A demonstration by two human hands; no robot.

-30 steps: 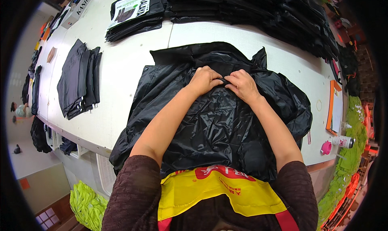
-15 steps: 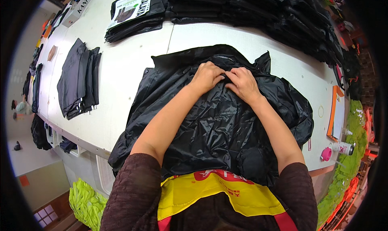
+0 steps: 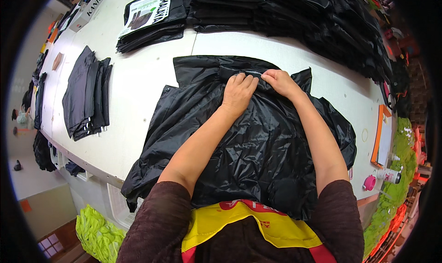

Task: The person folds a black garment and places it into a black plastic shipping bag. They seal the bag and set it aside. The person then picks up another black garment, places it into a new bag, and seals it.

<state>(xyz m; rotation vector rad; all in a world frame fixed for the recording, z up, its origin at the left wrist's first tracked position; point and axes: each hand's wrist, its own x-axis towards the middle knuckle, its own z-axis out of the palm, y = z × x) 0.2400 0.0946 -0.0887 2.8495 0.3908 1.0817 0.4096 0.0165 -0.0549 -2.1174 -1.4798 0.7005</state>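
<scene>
Tabletop (image 3: 129,104) space bore folded dark cloths (image 3: 85,95) at left and, at centre, a spread glossy black garment (image 3: 262,152). Fingers of the left hand (image 3: 239,92) lay close together on its upper part; whether they gripped, I could not tell. Just right, the right hand (image 3: 282,82) pinched its fabric beside a pale strip (image 3: 253,72). Working that edge seemed the step in hand; the next move seemed to call for even tension.
</scene>
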